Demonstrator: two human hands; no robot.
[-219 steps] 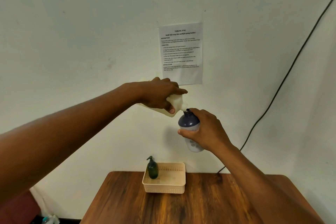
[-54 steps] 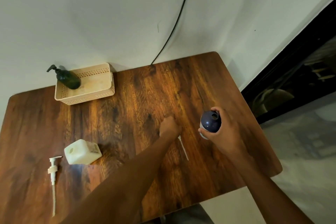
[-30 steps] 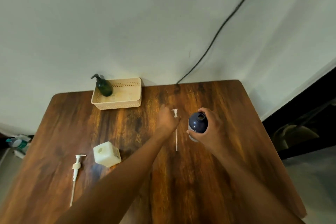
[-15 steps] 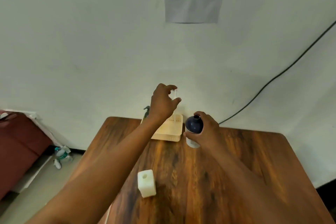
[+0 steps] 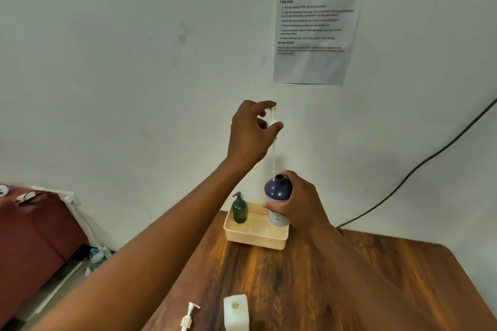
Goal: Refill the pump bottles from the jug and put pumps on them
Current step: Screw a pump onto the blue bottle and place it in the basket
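Held navy bottle (image 5: 277,197) upright in right hand (image 5: 301,203), fully wrapped; left hand (image 5: 251,133) at 12 o'clock pinched pump (image 5: 273,126), tube dangling near neck for easy drop-in

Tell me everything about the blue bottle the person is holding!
The blue bottle has a dark, shiny, rounded top and a pale lower part, plastic by the look. Its small neck is open, with no pump on. It is held upright above the table by the right hand. The tube tip of the pump, pinched by the left hand, hangs at its mouth.
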